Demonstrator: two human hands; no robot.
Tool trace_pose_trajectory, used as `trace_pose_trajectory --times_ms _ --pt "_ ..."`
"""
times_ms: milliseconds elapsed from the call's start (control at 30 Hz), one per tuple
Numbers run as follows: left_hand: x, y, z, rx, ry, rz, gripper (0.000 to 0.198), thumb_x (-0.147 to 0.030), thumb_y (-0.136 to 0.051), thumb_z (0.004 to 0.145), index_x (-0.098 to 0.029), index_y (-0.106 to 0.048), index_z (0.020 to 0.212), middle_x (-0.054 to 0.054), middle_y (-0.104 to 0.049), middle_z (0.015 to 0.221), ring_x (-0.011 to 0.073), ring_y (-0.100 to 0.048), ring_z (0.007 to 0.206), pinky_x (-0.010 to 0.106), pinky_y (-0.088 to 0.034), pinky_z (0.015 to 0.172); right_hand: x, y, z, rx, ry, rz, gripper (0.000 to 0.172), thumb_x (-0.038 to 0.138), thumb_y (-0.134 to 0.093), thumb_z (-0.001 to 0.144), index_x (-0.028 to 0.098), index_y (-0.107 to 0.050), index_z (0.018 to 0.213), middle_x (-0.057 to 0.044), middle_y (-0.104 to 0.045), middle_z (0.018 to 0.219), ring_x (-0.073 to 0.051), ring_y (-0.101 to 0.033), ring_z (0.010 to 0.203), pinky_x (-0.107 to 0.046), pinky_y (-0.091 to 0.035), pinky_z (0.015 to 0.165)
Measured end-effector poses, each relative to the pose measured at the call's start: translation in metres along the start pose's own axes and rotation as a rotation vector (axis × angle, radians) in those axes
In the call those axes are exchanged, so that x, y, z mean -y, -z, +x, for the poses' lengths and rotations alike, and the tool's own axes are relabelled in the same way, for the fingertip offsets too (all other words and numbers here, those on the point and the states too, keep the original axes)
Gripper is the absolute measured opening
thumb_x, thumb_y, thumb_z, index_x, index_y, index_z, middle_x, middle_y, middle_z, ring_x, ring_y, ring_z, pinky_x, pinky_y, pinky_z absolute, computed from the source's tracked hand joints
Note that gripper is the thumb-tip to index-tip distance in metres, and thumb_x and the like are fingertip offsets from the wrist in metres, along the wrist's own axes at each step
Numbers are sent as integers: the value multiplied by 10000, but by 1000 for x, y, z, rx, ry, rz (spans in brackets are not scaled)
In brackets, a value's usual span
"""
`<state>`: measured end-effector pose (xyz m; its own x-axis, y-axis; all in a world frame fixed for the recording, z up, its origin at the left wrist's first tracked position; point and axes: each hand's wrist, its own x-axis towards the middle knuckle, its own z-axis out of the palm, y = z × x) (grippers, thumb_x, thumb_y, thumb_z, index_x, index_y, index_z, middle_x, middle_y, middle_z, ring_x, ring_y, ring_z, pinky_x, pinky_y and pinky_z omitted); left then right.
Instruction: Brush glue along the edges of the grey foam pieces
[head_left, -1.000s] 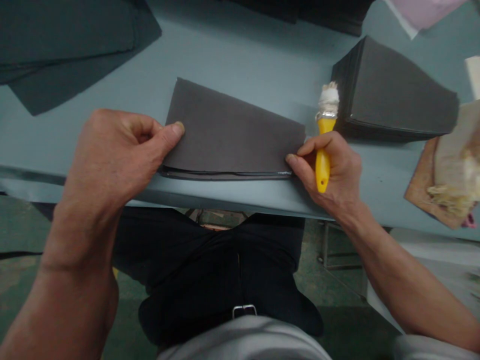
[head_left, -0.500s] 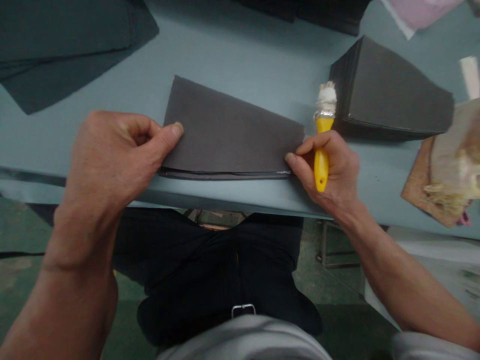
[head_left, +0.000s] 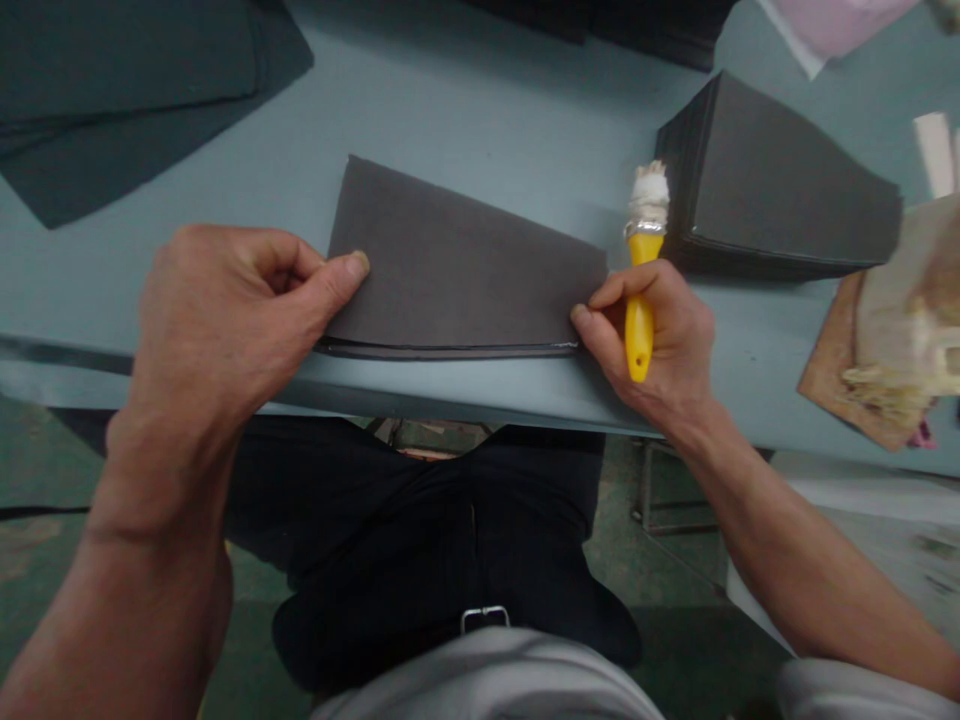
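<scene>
A folded dark grey sheet [head_left: 465,260], which looks like card or stiff paper, lies near the table's front edge. Its near side shows layered edges, with a whitish smear at the right end. My left hand [head_left: 240,300] pinches the sheet's left end, thumb on top and fingers hidden beneath. At the lower right corner, my right hand [head_left: 664,335] pinches the same sheet between thumb and forefinger. That hand also carries a brush [head_left: 640,310] with a yellow handle, bristles pointing away from me and coated in white.
A tall stack of similar dark folded pieces [head_left: 795,190] stands at the right. Larger dark sheets [head_left: 135,70] lie at the far left. A stained container [head_left: 911,310] sits on a brown board [head_left: 832,370] at the right edge. Pink material [head_left: 832,30] lies at the back.
Both hands keep their hold on the sheet, almost still. The whole view has shifted very slightly; nothing has been let go or taken up.
</scene>
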<state>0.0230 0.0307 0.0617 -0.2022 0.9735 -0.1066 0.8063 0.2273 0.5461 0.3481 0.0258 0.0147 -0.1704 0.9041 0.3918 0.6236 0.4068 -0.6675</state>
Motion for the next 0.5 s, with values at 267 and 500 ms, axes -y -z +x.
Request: trace_pose_trajectory --times_ms 267,500 --pt "0 0 2 16 19 -6 472 -662 -655 843 -216 -738 713 -17 -529 559 146 -446 600 344 -276 635 2 1 0 11 -27 19 164 342 -772 936 301 -615 909 -5 -652 780 -184 -516 606 -375 -480 559" --pt "-1 -1 -2 7 6 -7 449 -634 -669 877 -215 -754 740 -20 -536 576 141 -445 607 341 -266 623 0 0 0 16 -44 28 160 336 -773 927 312 -616 906 -3 -662 787 -182 -489 589 -380 -460 544"
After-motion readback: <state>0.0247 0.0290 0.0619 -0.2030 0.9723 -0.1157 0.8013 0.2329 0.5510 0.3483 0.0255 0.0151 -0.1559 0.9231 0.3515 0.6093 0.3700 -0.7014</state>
